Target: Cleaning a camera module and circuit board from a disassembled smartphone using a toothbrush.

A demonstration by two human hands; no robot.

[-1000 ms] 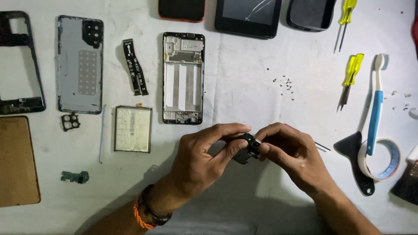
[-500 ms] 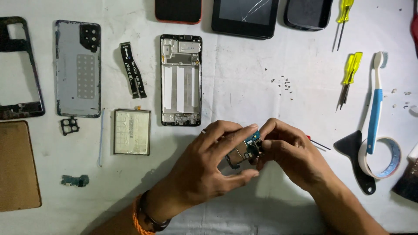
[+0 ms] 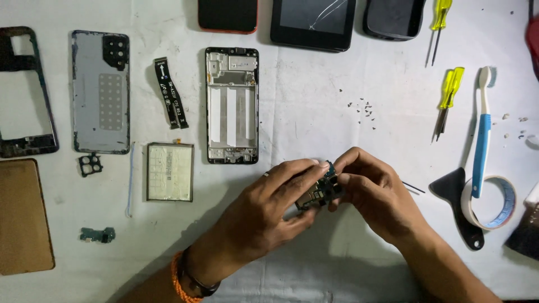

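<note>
Slanting circuit board [image 3: 320, 192] (upper-right end up)

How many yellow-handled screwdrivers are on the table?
2, both at the right: one screwdriver at the top edge, partly cut off by the frame, and the other just below it, left of the toothbrush. None seems hidden.

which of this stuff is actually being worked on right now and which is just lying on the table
In hand:
- small circuit board, pinched between left hand and right hand

Lying about:
- phone frame
- back cover
- battery
- flex cable
- yellow screwdrivers
- toothbrush
- tape roll
- loose screws
</note>
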